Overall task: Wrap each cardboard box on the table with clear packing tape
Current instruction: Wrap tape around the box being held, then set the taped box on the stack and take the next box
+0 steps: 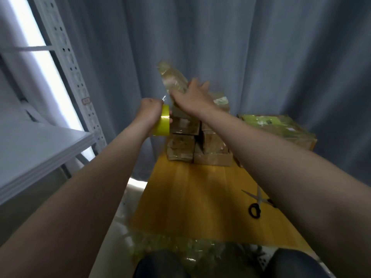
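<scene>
A: Where's the box [172, 81] rn?

B: Up in the air, well above the table [190, 187], tilted w/ its far end pointing up-left. The right hand [192, 97] grips its lower end, fingers closed round it. Blur hides exactly how.

A: And the tape?

B: The tape roll [161, 123] is in the left hand [149, 111], fingers curled tight round it, just beside the box's lower end. A thin glint between roll & box looks like a taut strip, so prob mid-wrap.

A: Why lift it?

B: My guess: off the table the box can be turned freely & tape run round every side. Keeping the roll close keeps the strip short.

A: The rest?

B: A stack of boxes [190, 145] sits at the table's far end, below the hands. Most look glossy w/ tape already. 1 wider flat box [281, 131] is to the right. Scissors [256, 205] lie by the right forearm, handy for cutting.

A: Risk?

B: The strip sticking to itself if it slackens.
</scene>
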Motion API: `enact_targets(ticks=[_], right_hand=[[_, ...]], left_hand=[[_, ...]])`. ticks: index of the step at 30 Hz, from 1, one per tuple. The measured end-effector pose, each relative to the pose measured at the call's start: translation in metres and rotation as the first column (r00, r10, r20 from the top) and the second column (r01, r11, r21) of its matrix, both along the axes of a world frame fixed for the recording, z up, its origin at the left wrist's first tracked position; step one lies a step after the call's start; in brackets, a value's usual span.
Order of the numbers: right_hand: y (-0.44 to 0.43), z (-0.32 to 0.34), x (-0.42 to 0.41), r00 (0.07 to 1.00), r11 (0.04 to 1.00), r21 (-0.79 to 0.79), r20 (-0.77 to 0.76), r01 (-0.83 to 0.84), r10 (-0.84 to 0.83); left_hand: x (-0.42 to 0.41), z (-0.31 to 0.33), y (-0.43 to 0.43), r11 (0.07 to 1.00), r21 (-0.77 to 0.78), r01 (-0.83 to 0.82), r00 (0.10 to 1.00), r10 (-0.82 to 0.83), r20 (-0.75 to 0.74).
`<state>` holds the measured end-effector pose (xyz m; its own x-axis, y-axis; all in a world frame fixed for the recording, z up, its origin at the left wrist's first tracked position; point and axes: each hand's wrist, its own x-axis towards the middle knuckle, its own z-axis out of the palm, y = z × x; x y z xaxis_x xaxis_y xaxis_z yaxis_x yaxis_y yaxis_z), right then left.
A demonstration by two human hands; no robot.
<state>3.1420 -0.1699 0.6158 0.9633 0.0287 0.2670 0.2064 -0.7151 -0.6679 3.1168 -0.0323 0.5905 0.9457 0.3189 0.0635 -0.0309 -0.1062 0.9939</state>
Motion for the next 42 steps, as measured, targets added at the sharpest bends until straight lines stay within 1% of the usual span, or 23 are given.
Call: enact_targets(ticks=[3, 4, 6, 8, 11, 13, 15, 17, 21, 24, 26, 29, 31, 33, 35, 37, 38, 42], right_hand=[[0.027, 0.009, 0.036, 0.989, 0.984, -0.169, -0.125, 0.052, -0.073], [0.033, 0.010, 0.044, 0.982, 0.975, -0.211, -0.156, 0.075, -0.109], [0.044, 0.011, 0.057, 0.970, 0.950, -0.298, -0.187, 0.097, -0.158], [0.053, 0.008, 0.067, 0.963, 0.919, -0.373, -0.174, 0.130, -0.207], [0.067, 0.000, 0.081, 0.944, 0.862, -0.471, -0.155, 0.188, -0.291], [0.075, -0.006, 0.089, 0.925, 0.822, -0.538, -0.185, 0.187, -0.331], [0.076, -0.014, 0.094, 0.910, 0.804, -0.568, -0.215, 0.178, -0.353], [0.074, -0.023, 0.093, 0.920, 0.777, -0.609, -0.193, 0.159, -0.340], [0.069, -0.043, 0.081, 0.948, 0.682, -0.718, -0.101, 0.141, -0.302], [0.058, -0.049, 0.068, 0.959, 0.649, -0.749, -0.067, 0.133, -0.274], [0.048, -0.048, 0.061, 0.973, 0.645, -0.753, -0.035, 0.125, -0.230], [0.032, -0.044, 0.049, 0.988, 0.718, -0.685, 0.018, 0.123, -0.153], [0.014, -0.042, 0.041, 0.993, 0.778, -0.617, 0.072, 0.122, -0.098], [-0.011, -0.043, 0.033, 0.982, 0.834, -0.535, 0.182, 0.139, -0.047], [-0.044, -0.044, 0.027, 0.962, 0.899, -0.408, 0.271, 0.159, -0.047], [-0.081, -0.044, 0.024, 0.960, 0.949, -0.266, 0.261, 0.168, -0.097], [-0.101, -0.045, 0.022, 0.962, 0.955, -0.233, 0.242, 0.182, -0.125], [-0.178, -0.052, 0.020, 0.961, 0.918, -0.305, 0.182, 0.255, -0.207]], left_hand=[[0.035, 0.002, 0.014, 0.996, 0.088, -0.026, 0.999, 0.029, -0.028], [0.050, 0.000, 0.019, 0.991, 0.117, -0.060, 0.997, 0.065, -0.040], [0.095, -0.017, 0.037, 0.970, 0.227, -0.085, 0.993, 0.102, -0.064], [0.145, -0.042, 0.055, 0.965, 0.236, -0.117, 0.988, 0.137, -0.070], [0.159, -0.054, 0.056, 0.971, 0.194, -0.137, 0.990, 0.139, 0.001], [0.123, -0.042, 0.040, 0.970, 0.210, -0.126, 0.992, 0.124, 0.021], [0.134, -0.056, 0.043, 0.981, 0.165, -0.099, 0.995, 0.097, 0.020], [0.154, -0.072, 0.048, 0.978, 0.183, -0.099, 0.995, 0.094, 0.035], [0.154, -0.084, 0.046, 0.967, 0.246, -0.065, 0.997, 0.070, -0.013], [0.142, -0.081, 0.044, 0.967, 0.239, -0.083, 0.994, 0.096, -0.046], [0.116, -0.064, 0.035, 0.958, 0.260, -0.117, 0.991, 0.131, -0.035], [0.088, -0.044, 0.025, 0.920, 0.319, -0.227, 0.971, 0.239, 0.003], [0.072, -0.031, 0.018, 0.878, 0.334, -0.342, 0.940, 0.328, 0.098], [0.056, -0.016, 0.006, 0.863, 0.308, -0.401, 0.912, 0.345, 0.221], [0.041, -0.001, -0.016, 0.891, 0.261, -0.370, 0.906, 0.284, 0.313], [0.035, 0.011, -0.049, 0.903, 0.312, -0.296, 0.927, 0.192, 0.323], [0.031, 0.017, -0.070, 0.910, 0.330, -0.250, 0.935, 0.137, 0.328], [0.032, 0.032, -0.154, 0.929, 0.356, -0.098, 0.942, -0.028, 0.334]])
